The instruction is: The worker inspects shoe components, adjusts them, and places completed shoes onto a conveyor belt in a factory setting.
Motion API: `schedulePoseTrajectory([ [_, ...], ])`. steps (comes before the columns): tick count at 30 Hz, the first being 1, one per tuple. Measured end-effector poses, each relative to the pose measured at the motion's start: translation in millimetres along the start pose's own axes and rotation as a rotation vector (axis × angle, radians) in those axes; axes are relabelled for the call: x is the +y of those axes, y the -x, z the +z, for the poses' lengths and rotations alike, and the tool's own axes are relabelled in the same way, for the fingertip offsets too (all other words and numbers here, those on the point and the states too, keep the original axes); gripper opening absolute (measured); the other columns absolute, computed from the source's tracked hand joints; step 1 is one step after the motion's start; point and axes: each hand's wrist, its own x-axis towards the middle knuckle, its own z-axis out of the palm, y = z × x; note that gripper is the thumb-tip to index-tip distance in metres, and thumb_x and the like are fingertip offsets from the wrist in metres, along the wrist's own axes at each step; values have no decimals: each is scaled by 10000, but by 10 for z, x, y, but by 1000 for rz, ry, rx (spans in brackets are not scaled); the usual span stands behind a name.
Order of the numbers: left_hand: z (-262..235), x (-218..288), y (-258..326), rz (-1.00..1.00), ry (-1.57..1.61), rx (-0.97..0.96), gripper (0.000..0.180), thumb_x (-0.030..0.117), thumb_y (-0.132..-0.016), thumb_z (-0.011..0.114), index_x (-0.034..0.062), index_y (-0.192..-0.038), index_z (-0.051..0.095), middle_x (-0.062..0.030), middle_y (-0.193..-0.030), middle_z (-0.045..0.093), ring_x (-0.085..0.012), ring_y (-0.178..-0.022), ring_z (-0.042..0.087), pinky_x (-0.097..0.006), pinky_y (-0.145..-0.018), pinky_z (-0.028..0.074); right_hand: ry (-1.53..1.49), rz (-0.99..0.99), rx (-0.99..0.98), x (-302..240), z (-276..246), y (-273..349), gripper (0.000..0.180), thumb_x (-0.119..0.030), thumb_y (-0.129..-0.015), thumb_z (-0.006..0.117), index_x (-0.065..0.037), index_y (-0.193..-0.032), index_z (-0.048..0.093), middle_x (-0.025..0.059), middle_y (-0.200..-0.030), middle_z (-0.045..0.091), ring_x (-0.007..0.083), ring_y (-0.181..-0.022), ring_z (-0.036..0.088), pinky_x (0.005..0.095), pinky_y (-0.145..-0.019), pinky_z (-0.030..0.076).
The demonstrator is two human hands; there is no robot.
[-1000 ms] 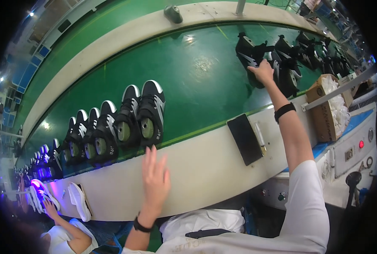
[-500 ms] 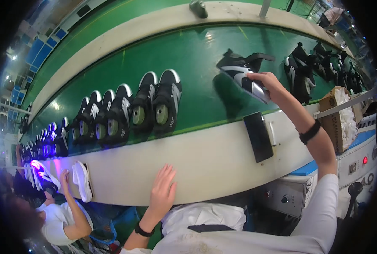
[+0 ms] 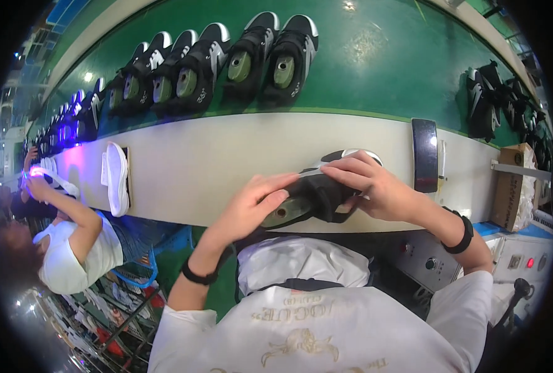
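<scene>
Just over the near edge of the white bench [image 3: 214, 177], both my hands hold a black and silver shoe upper [image 3: 317, 194]. A green last [image 3: 286, 212] shows inside its heel end. My left hand [image 3: 250, 204] grips the heel side, thumb and fingers along the collar. My right hand [image 3: 376, 188] is closed around the front and side, with its fingers over the top near the silver toe. The upper lies on its side with its toe toward the right; its underside is hidden.
Beyond the bench, a green conveyor belt [image 3: 363, 81] carries several pairs of shoe uppers [image 3: 196, 78]. White soles [image 3: 116, 180] lie at left, near a co-worker [image 3: 77, 248]. A dark flat tray [image 3: 425, 155], a cardboard box [image 3: 511, 189] and a control panel [image 3: 432, 264] are at right.
My right hand has brought the shoe upper from above the belt back toward me, over the bench edge. My left hand, empty before, has taken hold of its heel. The view has shifted.
</scene>
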Motion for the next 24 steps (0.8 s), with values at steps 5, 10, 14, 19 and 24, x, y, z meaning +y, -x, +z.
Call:
schedulePoseTrajectory([
  [5, -97, -172, -260, 83, -134, -76, 392, 214, -915, 638, 117, -1295, 632, -89, -1230, 644, -255, -1201, 530, -372, -1042, 400, -101, -45, 21, -95, 9, -123, 653, 83, -714, 692, -54, -1336, 550, 132, -1257, 574, 337, -1083, 524, 414, -946, 463],
  [10, -182, -402, -475, 480, -544, 141, 186, 265, -883, 674, 87, -920, 711, -105, -826, 679, -307, -766, 650, -418, -685, 521, -78, -111, -53, -155, 55, -222, 677, 48, -647, 753, -20, -1294, 565, 161, -1223, 620, 367, -1097, 574, 441, -946, 458],
  [14, -145, 151, -189, 293, -678, 251, 230, 294, -888, 646, 76, -819, 664, -131, -707, 640, -322, -694, 654, -424, -634, 525, -20, -56, -101, -233, 15, -246, 697, -12, -633, 798, 4, -1288, 560, 180, -1228, 630, 373, -1100, 579, 432, -961, 458],
  [19, 415, 147, 614, 531, -387, 293, 117, 64, -814, 639, 19, -904, 580, -166, -945, 640, -320, -847, 657, -404, -655, 531, -6, -34, -124, -351, 53, -356, 744, -124, -586, 846, -17, -1276, 587, 175, -1162, 664, 380, -1077, 592, 425, -923, 492],
  [24, 418, -229, 492, 483, -211, 31, 131, -55, -685, 593, 10, -799, 594, -168, -1039, 615, -316, -895, 644, -388, -667, 530, 115, 78, -23, -424, 213, -370, 709, -133, -496, 873, -6, -1160, 657, 139, -1064, 694, 356, -971, 607, 403, -841, 517],
])
